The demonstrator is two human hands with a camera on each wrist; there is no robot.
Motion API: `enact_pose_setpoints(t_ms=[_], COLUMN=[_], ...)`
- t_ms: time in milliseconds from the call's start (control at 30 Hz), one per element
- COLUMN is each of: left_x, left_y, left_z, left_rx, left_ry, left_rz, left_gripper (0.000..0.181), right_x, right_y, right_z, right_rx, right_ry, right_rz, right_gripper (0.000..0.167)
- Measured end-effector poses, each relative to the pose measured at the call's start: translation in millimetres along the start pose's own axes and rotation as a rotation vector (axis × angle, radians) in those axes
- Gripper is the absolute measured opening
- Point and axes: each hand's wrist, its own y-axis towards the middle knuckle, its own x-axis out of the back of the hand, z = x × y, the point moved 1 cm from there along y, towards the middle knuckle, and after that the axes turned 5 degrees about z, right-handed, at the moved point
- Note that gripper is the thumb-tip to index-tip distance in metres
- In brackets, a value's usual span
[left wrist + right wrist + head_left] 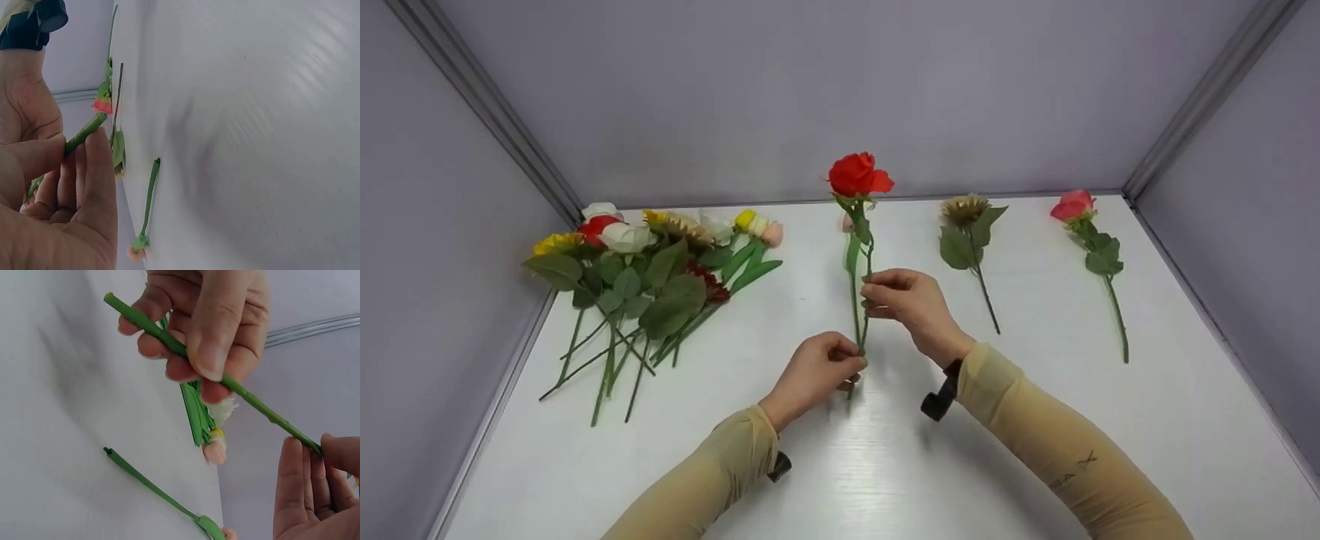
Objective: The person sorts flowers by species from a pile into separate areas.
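Both hands hold an artificial red rose (857,176) upright above the table. My left hand (819,369) pinches the green stem close to its cut end, which pokes out past the thumb in the left wrist view. Higher up, my right hand (913,309) grips the same stem between thumb and fingers. Behind the rose lies a pale pink tulip (851,253), partly hidden in the head view; its stem (149,482) shows resting on the white surface in the right wrist view.
On the left is a pile of mixed flowers (626,281) with crossing stems, several tulips (757,229) at its right side. A brownish sunflower-like bloom (966,211) and a pink rose (1074,206) lie apart on the right. Grey walls (840,90) enclose the white table (1035,405).
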Motion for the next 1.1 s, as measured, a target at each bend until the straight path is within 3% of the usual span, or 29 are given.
enact_pose_setpoints(t_ms=[233,367,500,633,800,900,1100], left_x=[-26.2,-41.1,-53.1,-62.5,-75.0,-82.8,-92.3], left_y=[17.7,22.7,17.2,6.8,1.1,2.0,5.3], left_z=[-8.7,-12.0,-16.8,-22.7,-26.4,-26.4,-22.3], left_rx=[-0.049,-0.075,-0.170,-0.326,-0.531,-0.620,-0.709], left_ry=[-0.030,-0.009,0.221,0.570,0.943,1.050,1.110], left_rz=[-0.006,0.055,0.126,0.180,0.276,0.333,0.386], left_gripper=[0.013,0.022,0.029,0.029,0.034,0.036,0.037], right_x=[18.2,46.6,101.9,175.6,258.6,293.5,333.6], right_y=[-15.2,-17.5,-13.6,-15.4,-33.1,-45.3,-61.8], right_z=[-4.1,-3.4,4.5,19.8,36.8,39.2,31.2], right_rx=[-0.008,-0.020,-0.036,-0.050,-0.091,-0.145,-0.222], right_ry=[-0.051,-0.142,-0.271,-0.352,-0.422,-0.447,-0.405], right_rz=[-0.055,-0.103,-0.202,-0.349,-0.568,-0.674,-0.785], right_gripper=[0.034,0.036,0.040,0.040,0.037,0.035,0.033])
